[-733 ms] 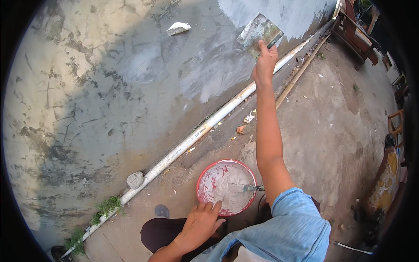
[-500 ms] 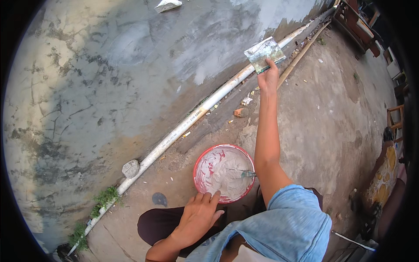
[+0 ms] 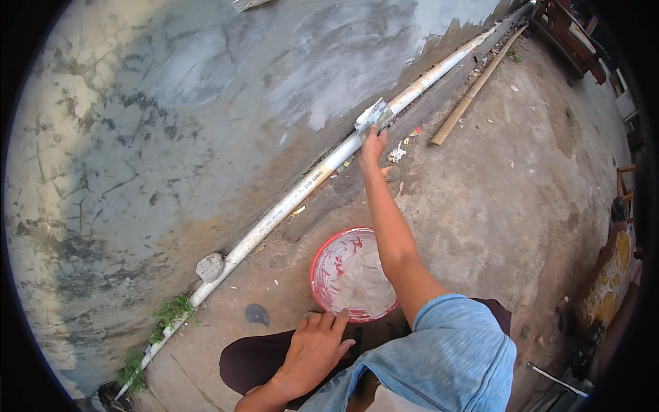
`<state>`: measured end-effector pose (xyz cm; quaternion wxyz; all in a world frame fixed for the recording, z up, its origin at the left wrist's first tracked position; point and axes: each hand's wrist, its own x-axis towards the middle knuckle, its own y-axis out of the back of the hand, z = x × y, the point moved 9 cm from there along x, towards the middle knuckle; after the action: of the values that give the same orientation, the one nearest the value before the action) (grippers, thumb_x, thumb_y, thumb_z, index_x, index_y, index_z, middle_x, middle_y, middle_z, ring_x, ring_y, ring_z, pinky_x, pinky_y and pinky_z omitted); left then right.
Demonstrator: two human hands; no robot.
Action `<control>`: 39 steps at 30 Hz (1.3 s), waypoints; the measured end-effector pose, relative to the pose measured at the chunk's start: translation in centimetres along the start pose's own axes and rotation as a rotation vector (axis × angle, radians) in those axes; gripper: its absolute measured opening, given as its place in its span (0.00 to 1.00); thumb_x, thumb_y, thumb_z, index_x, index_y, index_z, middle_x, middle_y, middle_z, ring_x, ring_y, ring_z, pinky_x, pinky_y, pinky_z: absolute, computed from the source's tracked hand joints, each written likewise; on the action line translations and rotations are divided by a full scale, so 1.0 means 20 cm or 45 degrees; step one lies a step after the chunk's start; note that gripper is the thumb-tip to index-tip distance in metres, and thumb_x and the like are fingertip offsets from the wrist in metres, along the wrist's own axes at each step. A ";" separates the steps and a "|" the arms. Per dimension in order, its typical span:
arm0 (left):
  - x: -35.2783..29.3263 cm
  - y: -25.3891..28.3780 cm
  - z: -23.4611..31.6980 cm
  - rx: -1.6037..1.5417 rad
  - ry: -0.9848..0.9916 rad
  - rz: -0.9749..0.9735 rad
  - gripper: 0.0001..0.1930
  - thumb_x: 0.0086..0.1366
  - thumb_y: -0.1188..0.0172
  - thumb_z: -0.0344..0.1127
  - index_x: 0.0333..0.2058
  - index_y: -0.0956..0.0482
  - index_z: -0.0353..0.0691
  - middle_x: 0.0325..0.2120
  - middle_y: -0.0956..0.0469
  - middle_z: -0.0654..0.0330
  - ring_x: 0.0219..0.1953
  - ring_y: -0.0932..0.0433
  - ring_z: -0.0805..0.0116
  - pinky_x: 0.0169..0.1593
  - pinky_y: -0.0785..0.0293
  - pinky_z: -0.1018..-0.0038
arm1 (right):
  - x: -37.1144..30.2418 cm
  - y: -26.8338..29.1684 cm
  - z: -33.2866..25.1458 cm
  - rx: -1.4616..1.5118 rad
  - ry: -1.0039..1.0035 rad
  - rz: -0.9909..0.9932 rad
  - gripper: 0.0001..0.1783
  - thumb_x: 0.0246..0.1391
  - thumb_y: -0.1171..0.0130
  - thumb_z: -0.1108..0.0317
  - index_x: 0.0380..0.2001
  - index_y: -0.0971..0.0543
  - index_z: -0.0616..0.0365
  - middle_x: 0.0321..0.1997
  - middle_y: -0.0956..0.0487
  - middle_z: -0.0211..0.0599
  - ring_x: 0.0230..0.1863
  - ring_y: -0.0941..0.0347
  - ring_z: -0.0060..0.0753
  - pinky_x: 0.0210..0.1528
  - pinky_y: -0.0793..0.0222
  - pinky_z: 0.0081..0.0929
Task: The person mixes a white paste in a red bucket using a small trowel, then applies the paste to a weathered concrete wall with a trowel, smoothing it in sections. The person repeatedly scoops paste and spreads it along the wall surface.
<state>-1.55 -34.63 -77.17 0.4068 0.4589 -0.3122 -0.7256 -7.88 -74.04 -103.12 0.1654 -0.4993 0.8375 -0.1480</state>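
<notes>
My right hand [image 3: 373,147] is closed on a plastering trowel [image 3: 374,118], a flat, shiny rectangular plate with white paste on its edge. The arm is stretched far out, and the trowel is tilted in front of the white pipe [image 3: 329,165] at the wall's foot; whether it touches is unclear. Close to my body stands a red bowl [image 3: 317,271] with grey-white wet plaster [image 3: 360,278] inside. My left hand [image 3: 312,350] lies over my bent knee, holding nothing, fingers stretched, their tips by the bowl's near rim. My right forearm covers the bowl's right side.
A grey, patchily plastered wall [image 3: 226,137] rises on the left. A stone [image 3: 210,267] and green weeds [image 3: 173,312] sit along the pipe. A wooden pole [image 3: 480,89] and litter [image 3: 397,154] lie on the ground. Wooden furniture [image 3: 570,41] stands far right.
My right hand has brought the trowel leftward and a little nearer, turning it more edge-on. A green-handled tool in the bowl is now hidden behind my forearm. My left hand has barely moved.
</notes>
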 end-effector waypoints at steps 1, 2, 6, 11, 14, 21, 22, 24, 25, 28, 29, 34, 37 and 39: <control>0.00 -0.01 -0.02 -0.010 0.016 -0.008 0.28 0.60 0.35 0.44 0.56 0.28 0.38 0.42 0.24 0.52 0.48 0.25 0.53 0.52 0.29 0.62 | -0.03 -0.04 -0.02 0.026 0.024 -0.018 0.20 0.67 0.52 0.67 0.55 0.28 0.70 0.53 0.22 0.47 0.51 0.26 0.38 0.55 0.35 0.33; -0.01 -0.01 -0.03 -0.022 0.029 -0.013 0.28 0.60 0.35 0.44 0.56 0.28 0.38 0.42 0.24 0.52 0.48 0.25 0.53 0.52 0.29 0.62 | -0.06 -0.07 -0.06 0.051 0.051 -0.038 0.20 0.67 0.52 0.67 0.55 0.28 0.71 0.52 0.22 0.48 0.51 0.26 0.38 0.55 0.35 0.33; -0.01 0.00 -0.05 -0.066 0.006 0.017 0.28 0.60 0.35 0.43 0.56 0.28 0.37 0.41 0.24 0.51 0.47 0.26 0.53 0.53 0.29 0.62 | -0.26 -0.16 -0.20 -0.121 0.196 -0.089 0.23 0.67 0.52 0.64 0.58 0.30 0.72 0.53 0.22 0.54 0.53 0.26 0.46 0.57 0.36 0.35; -0.01 0.01 -0.06 -0.070 -0.045 0.077 0.28 0.60 0.35 0.42 0.55 0.28 0.34 0.39 0.25 0.51 0.44 0.26 0.54 0.54 0.31 0.61 | -0.38 -0.27 -0.26 -0.307 0.218 -0.099 0.27 0.67 0.52 0.61 0.61 0.32 0.71 0.55 0.23 0.60 0.56 0.27 0.53 0.60 0.37 0.37; -0.02 -0.01 -0.08 -0.046 0.002 -0.041 0.29 0.61 0.36 0.45 0.57 0.29 0.38 0.44 0.25 0.50 0.49 0.25 0.53 0.54 0.30 0.61 | -0.46 -0.40 -0.30 -0.326 0.397 -0.152 0.24 0.62 0.50 0.71 0.61 0.31 0.67 0.59 0.26 0.57 0.58 0.28 0.54 0.61 0.36 0.38; 0.00 -0.04 -0.06 -0.027 -0.063 -0.073 0.29 0.61 0.36 0.45 0.57 0.29 0.38 0.43 0.25 0.52 0.49 0.25 0.54 0.53 0.30 0.62 | -0.91 -0.45 -0.29 -0.352 0.578 -0.435 0.24 0.59 0.48 0.76 0.60 0.28 0.65 0.58 0.25 0.56 0.59 0.28 0.52 0.62 0.35 0.36; 0.00 -0.04 -0.06 -0.042 -0.065 -0.061 0.29 0.61 0.36 0.45 0.57 0.29 0.39 0.43 0.25 0.53 0.49 0.25 0.55 0.53 0.30 0.62 | -0.94 -0.42 -0.26 -0.385 0.430 -0.509 0.23 0.60 0.48 0.76 0.59 0.28 0.66 0.56 0.24 0.56 0.59 0.27 0.51 0.62 0.35 0.35; 0.01 -0.02 -0.05 -0.055 -0.058 -0.044 0.29 0.60 0.35 0.45 0.57 0.29 0.39 0.42 0.25 0.53 0.48 0.25 0.55 0.52 0.29 0.62 | -0.99 -0.37 -0.20 -0.438 0.119 -0.651 0.22 0.61 0.49 0.75 0.58 0.27 0.68 0.52 0.21 0.56 0.57 0.25 0.48 0.61 0.35 0.33; 0.02 0.00 -0.05 -0.051 -0.044 -0.036 0.29 0.60 0.35 0.45 0.57 0.29 0.39 0.42 0.25 0.54 0.48 0.25 0.55 0.52 0.29 0.62 | -0.95 -0.34 -0.23 -0.389 0.170 -0.620 0.20 0.61 0.49 0.75 0.56 0.27 0.69 0.49 0.19 0.55 0.54 0.23 0.44 0.58 0.33 0.31; 0.01 0.00 -0.08 -0.049 0.006 -0.002 0.29 0.60 0.34 0.45 0.57 0.28 0.39 0.41 0.25 0.54 0.47 0.26 0.55 0.51 0.29 0.62 | -0.59 -0.25 -0.36 -0.224 0.161 -0.453 0.17 0.62 0.49 0.74 0.51 0.25 0.73 0.46 0.18 0.53 0.46 0.23 0.34 0.50 0.31 0.29; 0.00 0.00 -0.09 -0.051 0.023 0.012 0.29 0.60 0.34 0.44 0.57 0.28 0.39 0.40 0.25 0.54 0.47 0.26 0.55 0.51 0.29 0.62 | -0.42 -0.22 -0.43 -0.181 0.227 -0.361 0.15 0.62 0.49 0.74 0.48 0.24 0.72 0.43 0.17 0.50 0.41 0.24 0.31 0.45 0.31 0.30; 0.00 0.00 -0.05 -0.001 0.002 0.006 0.29 0.59 0.34 0.44 0.55 0.27 0.35 0.39 0.24 0.54 0.44 0.25 0.56 0.49 0.28 0.64 | 0.04 -0.27 -0.57 -0.549 0.367 -0.101 0.19 0.57 0.51 0.76 0.51 0.24 0.68 0.39 0.18 0.54 0.40 0.22 0.51 0.46 0.30 0.36; 0.04 -0.02 -0.02 0.000 -0.004 -0.025 0.29 0.59 0.34 0.45 0.56 0.28 0.36 0.40 0.24 0.53 0.45 0.25 0.55 0.50 0.28 0.63 | -0.13 -0.45 -0.61 -0.415 0.791 -0.027 0.27 0.51 0.50 0.81 0.57 0.25 0.65 0.47 0.21 0.56 0.50 0.24 0.56 0.51 0.29 0.39; 0.05 -0.05 -0.02 -0.007 0.020 -0.070 0.29 0.60 0.34 0.45 0.56 0.28 0.38 0.41 0.24 0.53 0.46 0.24 0.53 0.50 0.28 0.62 | -0.36 -0.54 -0.58 -0.414 0.680 -0.074 0.31 0.47 0.49 0.84 0.59 0.26 0.62 0.54 0.24 0.54 0.56 0.26 0.57 0.54 0.29 0.40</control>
<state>-1.65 -35.13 -78.54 0.3904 0.4718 -0.2943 -0.7337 -1.15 -71.65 -87.27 -0.1467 -0.4864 0.8494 -0.1429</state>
